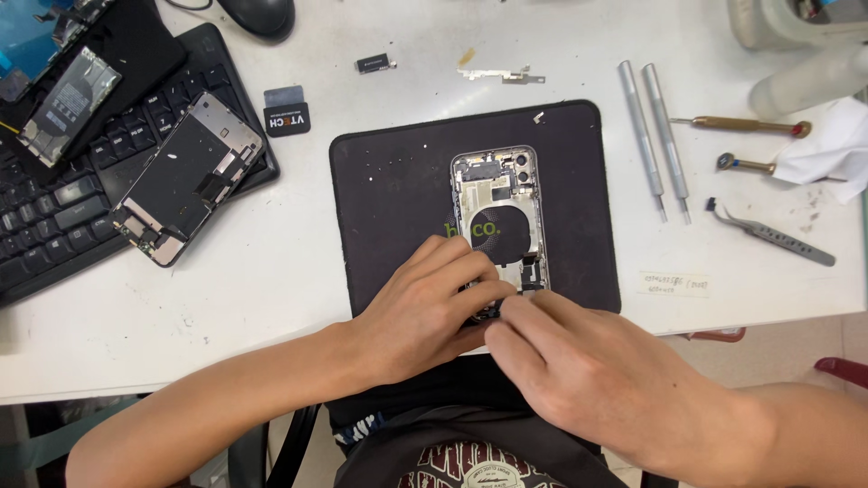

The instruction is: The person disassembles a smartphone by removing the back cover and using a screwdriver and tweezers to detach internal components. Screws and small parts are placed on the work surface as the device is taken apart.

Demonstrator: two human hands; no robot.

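An opened smartphone housing [495, 201], its internals and round black coil exposed, lies upright on a black work mat [389, 190] in the middle of the white table. My left hand [425, 307] rests on the mat with its fingers curled over the phone's lower left end. My right hand [579, 361] comes in from the lower right, fingertips pressed against the phone's bottom edge next to the left fingers. The phone's lower end is hidden under both hands, so I cannot tell whether anything small is pinched there.
A detached screen assembly [185, 178] lies on a black keyboard [54, 217] at left, with another phone part [68, 104] beyond it. Two silver screwdrivers [655, 136], brass-handled tools [741, 125], tweezers [773, 235] and a white cloth [827, 145] lie right of the mat. A small black part [374, 63] and metal bracket [502, 74] sit above.
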